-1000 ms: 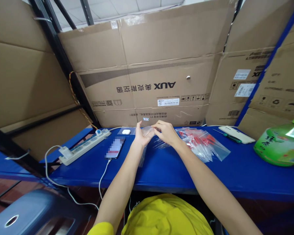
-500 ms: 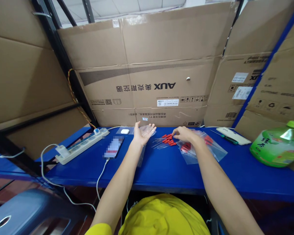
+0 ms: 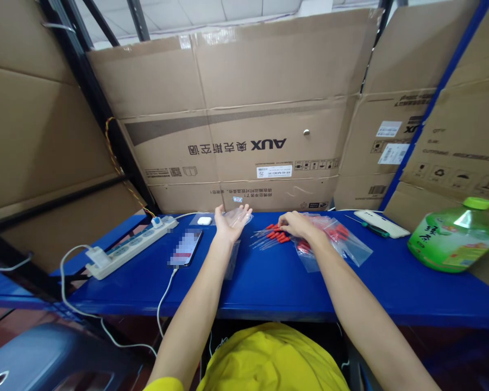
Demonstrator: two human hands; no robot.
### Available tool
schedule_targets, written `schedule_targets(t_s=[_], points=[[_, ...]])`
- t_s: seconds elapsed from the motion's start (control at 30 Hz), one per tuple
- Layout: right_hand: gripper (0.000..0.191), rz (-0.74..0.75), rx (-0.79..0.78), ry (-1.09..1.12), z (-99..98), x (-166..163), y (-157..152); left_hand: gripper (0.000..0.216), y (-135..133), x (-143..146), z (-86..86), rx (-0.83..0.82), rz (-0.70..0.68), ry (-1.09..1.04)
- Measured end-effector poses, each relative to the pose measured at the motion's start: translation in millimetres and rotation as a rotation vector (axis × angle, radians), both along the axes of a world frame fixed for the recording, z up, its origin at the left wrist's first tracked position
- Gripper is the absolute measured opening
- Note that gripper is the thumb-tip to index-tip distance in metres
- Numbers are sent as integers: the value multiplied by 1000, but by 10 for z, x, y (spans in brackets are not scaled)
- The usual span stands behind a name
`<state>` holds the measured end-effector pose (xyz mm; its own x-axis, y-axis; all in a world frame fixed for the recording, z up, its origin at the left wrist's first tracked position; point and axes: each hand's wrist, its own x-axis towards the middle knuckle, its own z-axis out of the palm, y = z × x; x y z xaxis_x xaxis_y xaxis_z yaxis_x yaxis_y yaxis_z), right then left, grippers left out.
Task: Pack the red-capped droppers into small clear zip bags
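Observation:
My left hand (image 3: 230, 224) is palm up, its fingers spread apart, over the blue table. Clear plastic bag film (image 3: 244, 218) lies at its palm and fingers; how it rests there is hard to make out. My right hand (image 3: 296, 224) has its fingers bent and pinched at the upper edge of a loose pile of small red-handled screwdrivers (image 3: 275, 234) with thin shafts pointing left. The handle at its fingertips is partly hidden. Under and beside my right wrist are clear bags (image 3: 356, 250) with more red handles inside.
Left are a phone (image 3: 186, 247) on a charging cable, a white earbud case (image 3: 204, 221) and a power strip (image 3: 134, 247). Right are a white flat object (image 3: 383, 224), a green-handled screwdriver (image 3: 375, 229) and a green bottle (image 3: 452, 239). Cardboard (image 3: 236, 130) walls the back.
The whole view has shifted slightly. My right hand stays at the red handles with its fingers bent, and my left hand stays palm up with spread fingers.

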<state>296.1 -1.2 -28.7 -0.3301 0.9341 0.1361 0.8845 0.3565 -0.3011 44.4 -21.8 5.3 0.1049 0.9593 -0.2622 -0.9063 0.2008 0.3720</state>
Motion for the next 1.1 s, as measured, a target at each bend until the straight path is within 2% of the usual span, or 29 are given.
schedule_targets(t_s=[0.1, 0.2, 0.33, 0.47, 0.63, 0.73, 0.97, 1.1], points=[[13, 26, 80, 68, 54, 31, -7, 55, 9, -48, 12, 25, 53, -41], [13, 79, 220, 260, 154, -3, -62, 54, 20, -100, 17, 60, 143, -69], [12, 150, 399, 528, 319, -164, -237, 43, 38, -166, 17, 103, 343, -83], [11, 250, 468, 628, 392, -379, -407, 34, 48, -176, 16, 139, 407, -116], [9, 340, 516, 506, 310, -643, -505, 22, -11, 3, 24, 208, 370, -105], [12, 317, 510, 435, 238, -783, -552, 15, -65, 171, 16, 248, 303, -68], [12, 187, 557, 392, 133, -924, -582, 29, -119, 387, -52, 252, 107, -34], [18, 138, 587, 388, 99, -928, -574, 33, -125, 394, -70, 269, 94, -76]])
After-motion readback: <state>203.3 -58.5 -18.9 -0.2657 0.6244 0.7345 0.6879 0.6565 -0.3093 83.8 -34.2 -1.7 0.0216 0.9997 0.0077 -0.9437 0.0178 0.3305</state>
